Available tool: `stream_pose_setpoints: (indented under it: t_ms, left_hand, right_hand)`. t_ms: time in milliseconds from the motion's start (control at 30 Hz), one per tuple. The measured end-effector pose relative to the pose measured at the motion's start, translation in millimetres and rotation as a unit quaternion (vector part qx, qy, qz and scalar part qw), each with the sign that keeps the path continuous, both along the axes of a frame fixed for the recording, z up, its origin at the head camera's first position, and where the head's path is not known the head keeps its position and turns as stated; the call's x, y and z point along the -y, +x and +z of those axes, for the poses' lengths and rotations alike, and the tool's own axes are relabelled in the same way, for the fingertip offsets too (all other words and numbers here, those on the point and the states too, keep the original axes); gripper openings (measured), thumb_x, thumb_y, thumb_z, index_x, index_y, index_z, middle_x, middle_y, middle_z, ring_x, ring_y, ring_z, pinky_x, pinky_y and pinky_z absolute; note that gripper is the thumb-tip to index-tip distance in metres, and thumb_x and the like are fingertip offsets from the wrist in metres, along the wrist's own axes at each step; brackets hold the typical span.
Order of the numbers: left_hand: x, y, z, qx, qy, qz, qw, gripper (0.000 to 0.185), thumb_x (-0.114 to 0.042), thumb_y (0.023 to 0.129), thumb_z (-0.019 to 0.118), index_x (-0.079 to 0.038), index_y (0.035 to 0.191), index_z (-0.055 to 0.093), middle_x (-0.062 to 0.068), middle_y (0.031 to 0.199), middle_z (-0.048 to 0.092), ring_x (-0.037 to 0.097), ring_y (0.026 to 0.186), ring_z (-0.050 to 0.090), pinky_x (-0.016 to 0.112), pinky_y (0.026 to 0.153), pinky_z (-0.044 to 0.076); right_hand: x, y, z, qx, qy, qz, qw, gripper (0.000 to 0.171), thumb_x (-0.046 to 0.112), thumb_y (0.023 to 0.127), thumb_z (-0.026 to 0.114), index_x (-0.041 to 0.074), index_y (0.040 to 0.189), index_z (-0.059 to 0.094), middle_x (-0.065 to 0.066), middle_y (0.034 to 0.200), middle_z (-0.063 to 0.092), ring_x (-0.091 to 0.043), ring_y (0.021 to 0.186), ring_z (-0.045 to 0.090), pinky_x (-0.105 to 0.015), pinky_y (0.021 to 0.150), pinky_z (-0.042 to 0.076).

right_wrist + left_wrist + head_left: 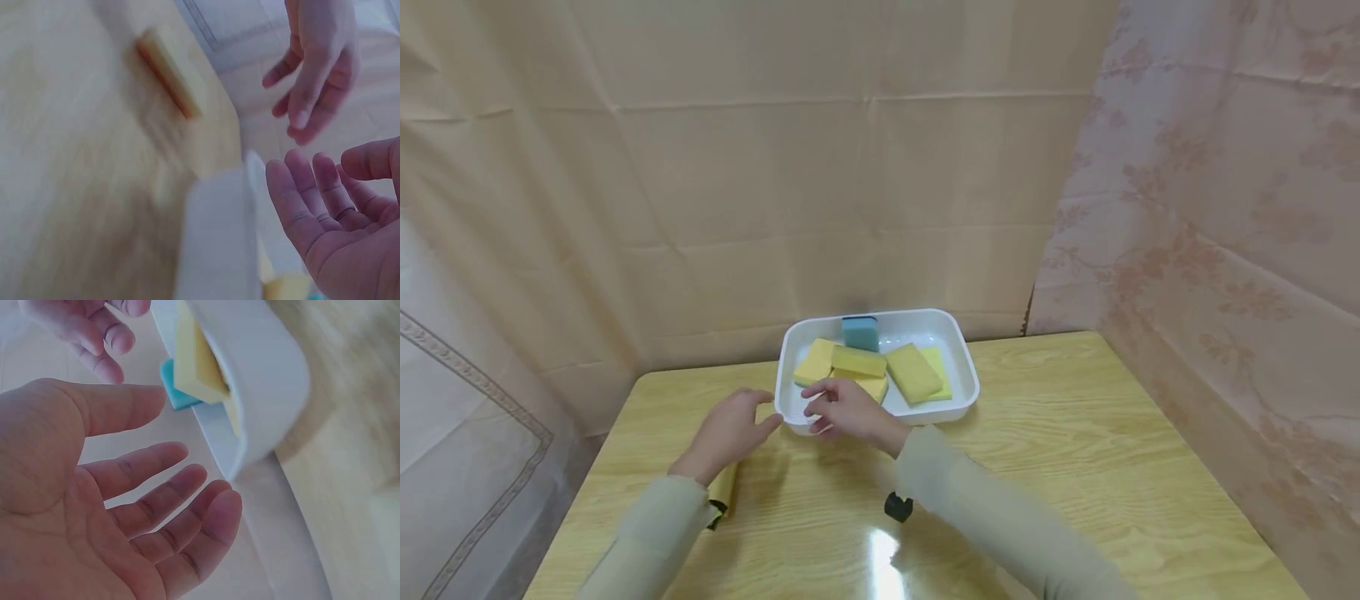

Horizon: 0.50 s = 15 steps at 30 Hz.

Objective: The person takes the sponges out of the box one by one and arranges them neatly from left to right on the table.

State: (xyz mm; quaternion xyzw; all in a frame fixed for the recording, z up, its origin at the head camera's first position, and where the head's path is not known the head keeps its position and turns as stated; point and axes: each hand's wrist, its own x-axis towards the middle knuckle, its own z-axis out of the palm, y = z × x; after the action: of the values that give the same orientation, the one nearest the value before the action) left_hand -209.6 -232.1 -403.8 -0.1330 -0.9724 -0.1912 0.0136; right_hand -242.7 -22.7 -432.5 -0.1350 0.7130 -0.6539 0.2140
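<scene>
A white tray stands at the back of the table, holding several yellow sponges and one with a blue side. My left hand hovers just off the tray's front left corner, thumb and fingers apart around nothing. Over the front rim, my right hand hangs with loosely bent fingers, also holding nothing. In the left wrist view the left palm faces up beside the tray wall. Partly hidden under the left wrist, a yellow block like a sponge lies on the table; its edge looks orange in the right wrist view.
The wooden table reflects a bright light near its front. A small black object shows beside the right forearm. Beige cloth hangs behind the table, and patterned pink cloth along the right side.
</scene>
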Motion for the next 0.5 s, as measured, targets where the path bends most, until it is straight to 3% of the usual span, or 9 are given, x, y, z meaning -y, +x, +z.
stream_pose_setpoints:
  t_ms: [133, 333, 500]
  left_hand:
    - [-13.4, -15.7, 5.7, 0.02, 0.008, -0.014, 0.9997, 0.04, -0.024, 0.095, 0.067, 0.008, 0.119, 0.068, 0.025, 0.117, 0.068, 0.04, 0.109, 0.064, 0.057, 0.093, 0.051]
    - [-29.6, -35.7, 14.6, 0.106, 0.068, -0.019, 0.9918, 0.045, -0.031, 0.098, 0.065, 0.006, 0.125, 0.066, 0.021, 0.124, 0.067, 0.034, 0.11, 0.065, 0.052, 0.094, 0.052]
    - [-40.5, -47.2, 19.1, 0.115, 0.093, -0.022, 0.9887, 0.047, -0.032, 0.099, 0.063, 0.005, 0.129, 0.063, 0.021, 0.129, 0.065, 0.038, 0.119, 0.061, 0.053, 0.101, 0.049]
  right_hand:
    - [-21.3, -17.1, 11.6, -0.008, 0.022, -0.018, 1.0, 0.026, 0.008, 0.102, 0.058, 0.001, 0.127, 0.062, -0.018, 0.104, 0.069, -0.042, 0.095, 0.07, -0.043, 0.076, 0.062]
    - [-50.1, -41.0, 23.9, -0.013, 0.042, -0.065, 0.997, 0.03, 0.011, 0.102, 0.06, 0.001, 0.13, 0.061, -0.015, 0.113, 0.067, -0.029, 0.093, 0.07, -0.043, 0.084, 0.06]
    - [-67.9, -58.9, 25.6, -0.014, 0.048, -0.112, 0.992, 0.031, 0.008, 0.102, 0.056, -0.002, 0.131, 0.059, -0.018, 0.124, 0.063, -0.036, 0.109, 0.063, -0.046, 0.095, 0.055]
